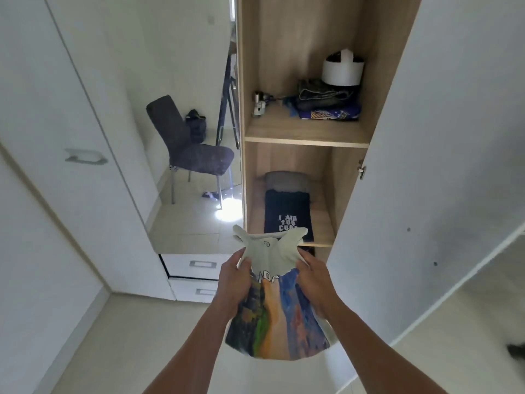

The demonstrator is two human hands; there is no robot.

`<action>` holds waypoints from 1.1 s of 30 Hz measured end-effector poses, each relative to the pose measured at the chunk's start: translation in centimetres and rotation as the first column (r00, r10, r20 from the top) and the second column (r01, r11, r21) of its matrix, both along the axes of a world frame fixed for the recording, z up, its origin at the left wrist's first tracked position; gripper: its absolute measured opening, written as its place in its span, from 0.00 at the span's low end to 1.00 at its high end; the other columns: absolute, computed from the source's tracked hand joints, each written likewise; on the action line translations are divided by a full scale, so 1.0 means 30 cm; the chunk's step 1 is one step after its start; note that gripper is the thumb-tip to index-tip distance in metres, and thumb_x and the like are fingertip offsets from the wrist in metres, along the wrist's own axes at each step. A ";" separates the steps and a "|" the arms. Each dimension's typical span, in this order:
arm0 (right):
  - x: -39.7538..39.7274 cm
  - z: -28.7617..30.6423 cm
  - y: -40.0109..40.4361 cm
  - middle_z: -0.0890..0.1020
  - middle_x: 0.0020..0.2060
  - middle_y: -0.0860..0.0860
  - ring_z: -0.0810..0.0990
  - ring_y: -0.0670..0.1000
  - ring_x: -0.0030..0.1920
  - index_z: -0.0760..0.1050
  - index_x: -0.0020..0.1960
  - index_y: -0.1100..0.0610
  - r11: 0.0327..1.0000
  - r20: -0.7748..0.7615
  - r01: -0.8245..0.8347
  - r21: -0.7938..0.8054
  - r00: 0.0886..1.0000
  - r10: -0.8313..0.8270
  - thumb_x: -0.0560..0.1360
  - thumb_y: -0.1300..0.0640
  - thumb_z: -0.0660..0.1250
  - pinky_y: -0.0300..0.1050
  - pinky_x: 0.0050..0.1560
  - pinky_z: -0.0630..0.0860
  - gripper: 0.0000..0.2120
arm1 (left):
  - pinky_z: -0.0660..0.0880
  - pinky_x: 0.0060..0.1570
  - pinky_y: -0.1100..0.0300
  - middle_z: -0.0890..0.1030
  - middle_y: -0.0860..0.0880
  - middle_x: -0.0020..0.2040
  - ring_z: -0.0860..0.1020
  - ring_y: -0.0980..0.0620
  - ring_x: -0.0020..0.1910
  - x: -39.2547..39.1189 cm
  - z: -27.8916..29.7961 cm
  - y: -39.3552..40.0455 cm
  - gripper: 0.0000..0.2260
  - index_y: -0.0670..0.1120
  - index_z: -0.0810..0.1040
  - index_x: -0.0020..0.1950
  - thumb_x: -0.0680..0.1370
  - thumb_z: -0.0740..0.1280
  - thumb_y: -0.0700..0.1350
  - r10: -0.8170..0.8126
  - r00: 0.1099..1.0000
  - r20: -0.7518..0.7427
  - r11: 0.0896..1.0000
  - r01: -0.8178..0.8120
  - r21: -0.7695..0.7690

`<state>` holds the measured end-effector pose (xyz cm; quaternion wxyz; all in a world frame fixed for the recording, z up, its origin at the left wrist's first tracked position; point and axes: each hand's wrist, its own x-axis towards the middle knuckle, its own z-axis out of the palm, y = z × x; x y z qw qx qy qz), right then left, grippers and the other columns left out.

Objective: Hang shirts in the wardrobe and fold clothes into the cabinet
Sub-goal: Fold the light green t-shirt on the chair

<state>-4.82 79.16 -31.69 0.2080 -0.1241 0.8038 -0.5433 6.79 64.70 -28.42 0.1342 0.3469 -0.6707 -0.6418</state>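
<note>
A folded pale shirt with a colourful landscape print (pixel 279 305) hangs between both hands in front of the open wooden cabinet (pixel 308 137). My left hand (pixel 233 275) grips its left edge and my right hand (pixel 314 275) grips its right edge, just below the collar end. On the lower shelf (pixel 324 223) beyond it lies a folded black shirt with white lettering (pixel 287 214), with a grey folded item (pixel 287 180) behind it. The upper shelf holds a stack of dark and blue folded clothes (pixel 326 102).
A white headset-like object (pixel 342 69) sits on the clothes stack, a small metal item (pixel 260 105) to its left. The open white cabinet door (pixel 440 166) stands at right. A mirror at left reflects a dark chair (pixel 193 149); white drawers (pixel 199 265) lie below it.
</note>
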 end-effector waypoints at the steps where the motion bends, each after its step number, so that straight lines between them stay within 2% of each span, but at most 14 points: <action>1: -0.045 -0.003 -0.015 0.81 0.60 0.50 0.82 0.51 0.56 0.74 0.69 0.39 0.999 0.011 0.032 -0.003 0.999 -0.032 0.79 0.49 0.57 0.57 0.61 0.79 0.19 | 0.79 0.60 0.46 0.82 0.50 0.59 0.81 0.48 0.56 -0.062 -0.005 -0.033 0.15 0.55 0.75 0.70 0.84 0.58 0.48 -0.025 1.000 0.005 1.000 0.025 0.001; 3: -0.114 0.003 -0.037 0.80 0.63 0.49 0.80 0.50 0.60 0.74 0.70 0.45 0.997 0.025 0.080 0.001 0.996 -0.080 0.81 0.51 0.57 0.54 0.65 0.77 0.18 | 0.80 0.58 0.47 0.83 0.49 0.56 0.82 0.47 0.53 -0.162 -0.005 -0.074 0.15 0.53 0.76 0.69 0.85 0.57 0.46 -0.078 0.997 0.011 0.997 0.078 0.006; 6: -0.207 0.030 -0.068 0.79 0.65 0.49 0.79 0.51 0.61 0.73 0.71 0.45 0.989 0.049 0.145 0.002 0.988 -0.145 0.83 0.51 0.57 0.53 0.66 0.76 0.18 | 0.81 0.56 0.47 0.84 0.48 0.51 0.83 0.47 0.50 -0.295 -0.020 -0.121 0.13 0.56 0.77 0.64 0.85 0.57 0.44 -0.142 0.990 0.012 0.989 0.142 0.029; 9: -0.369 0.025 -0.121 0.81 0.62 0.49 0.81 0.50 0.59 0.73 0.71 0.50 0.982 0.032 0.186 -0.021 0.982 -0.186 0.85 0.54 0.56 0.50 0.64 0.78 0.16 | 0.81 0.56 0.48 0.84 0.49 0.52 0.83 0.47 0.50 -0.488 -0.043 -0.191 0.13 0.64 0.73 0.60 0.85 0.57 0.46 -0.154 0.988 0.001 0.988 0.154 0.007; 12: -0.514 -0.003 -0.171 0.81 0.62 0.50 0.81 0.51 0.59 0.72 0.71 0.50 0.980 0.030 0.195 -0.035 0.980 -0.194 0.85 0.53 0.55 0.51 0.64 0.78 0.16 | 0.80 0.56 0.49 0.83 0.51 0.53 0.82 0.49 0.51 -0.638 -0.084 -0.240 0.12 0.66 0.72 0.60 0.85 0.57 0.48 -0.144 0.990 0.002 0.990 0.144 -0.009; 15: -0.688 -0.063 -0.230 0.81 0.62 0.50 0.81 0.51 0.58 0.72 0.71 0.49 0.974 0.047 0.214 -0.073 0.976 -0.211 0.85 0.54 0.56 0.42 0.56 0.81 0.17 | 0.79 0.58 0.49 0.82 0.52 0.55 0.81 0.49 0.53 -0.805 -0.130 -0.295 0.11 0.68 0.71 0.54 0.85 0.57 0.50 -0.131 0.991 0.011 0.991 0.131 -0.024; 17: -0.818 -0.127 -0.275 0.80 0.62 0.49 0.80 0.50 0.59 0.71 0.72 0.49 0.974 0.053 0.209 -0.090 0.977 -0.205 0.85 0.55 0.56 0.33 0.49 0.78 0.17 | 0.80 0.57 0.48 0.83 0.51 0.53 0.82 0.49 0.52 -0.937 -0.198 -0.344 0.11 0.65 0.74 0.55 0.85 0.58 0.49 -0.115 0.993 0.018 0.993 0.115 -0.027; 20: -1.022 -0.244 -0.347 0.80 0.62 0.49 0.80 0.49 0.59 0.73 0.71 0.51 0.968 0.014 0.222 -0.115 0.975 -0.222 0.85 0.56 0.56 0.32 0.50 0.75 0.17 | 0.79 0.58 0.45 0.84 0.53 0.54 0.83 0.49 0.52 -1.152 -0.337 -0.418 0.13 0.60 0.77 0.66 0.83 0.60 0.49 -0.060 0.998 0.011 0.997 0.061 -0.044; 22: -1.174 -0.347 -0.397 0.81 0.61 0.49 0.81 0.48 0.56 0.74 0.71 0.51 0.969 -0.006 0.217 -0.120 0.976 -0.219 0.85 0.57 0.57 0.30 0.49 0.75 0.17 | 0.79 0.59 0.47 0.84 0.55 0.53 0.83 0.51 0.52 -1.300 -0.444 -0.461 0.13 0.60 0.78 0.64 0.83 0.62 0.47 -0.033 0.999 -0.008 0.999 0.033 -0.026; 25: -1.371 -0.500 -0.461 0.83 0.57 0.50 0.81 0.44 0.47 0.74 0.72 0.51 0.965 -0.025 0.221 -0.139 0.974 -0.227 0.84 0.61 0.58 0.31 0.46 0.76 0.18 | 0.79 0.58 0.51 0.83 0.58 0.50 0.83 0.53 0.51 -1.482 -0.580 -0.497 0.11 0.58 0.78 0.61 0.84 0.62 0.44 0.008 0.998 -0.065 1.000 -0.007 0.010; 28: -1.550 -0.645 -0.530 0.84 0.55 0.48 0.81 0.40 0.46 0.75 0.71 0.51 0.967 -0.048 0.200 -0.160 0.977 -0.210 0.83 0.63 0.58 0.37 0.52 0.77 0.19 | 0.79 0.54 0.50 0.85 0.54 0.47 0.83 0.52 0.47 -1.649 -0.718 -0.561 0.11 0.52 0.80 0.63 0.84 0.62 0.45 0.058 0.995 -0.078 0.998 -0.055 0.032; 31: -1.682 -0.760 -0.574 0.83 0.59 0.49 0.80 0.36 0.45 0.74 0.71 0.52 0.966 -0.055 0.198 -0.167 0.976 -0.210 0.83 0.62 0.58 0.33 0.51 0.75 0.19 | 0.80 0.55 0.47 0.85 0.53 0.50 0.83 0.51 0.51 -1.772 -0.826 -0.620 0.11 0.58 0.79 0.62 0.84 0.62 0.47 0.045 0.997 -0.062 0.999 -0.045 0.006; 33: -1.737 -0.807 -0.598 0.82 0.61 0.50 0.79 0.35 0.42 0.73 0.72 0.53 0.965 -0.055 0.197 -0.176 0.976 -0.209 0.84 0.63 0.58 0.31 0.46 0.74 0.19 | 0.78 0.59 0.45 0.84 0.53 0.56 0.82 0.50 0.55 -1.825 -0.872 -0.648 0.13 0.60 0.77 0.66 0.84 0.62 0.49 0.020 0.998 -0.063 1.000 -0.020 -0.008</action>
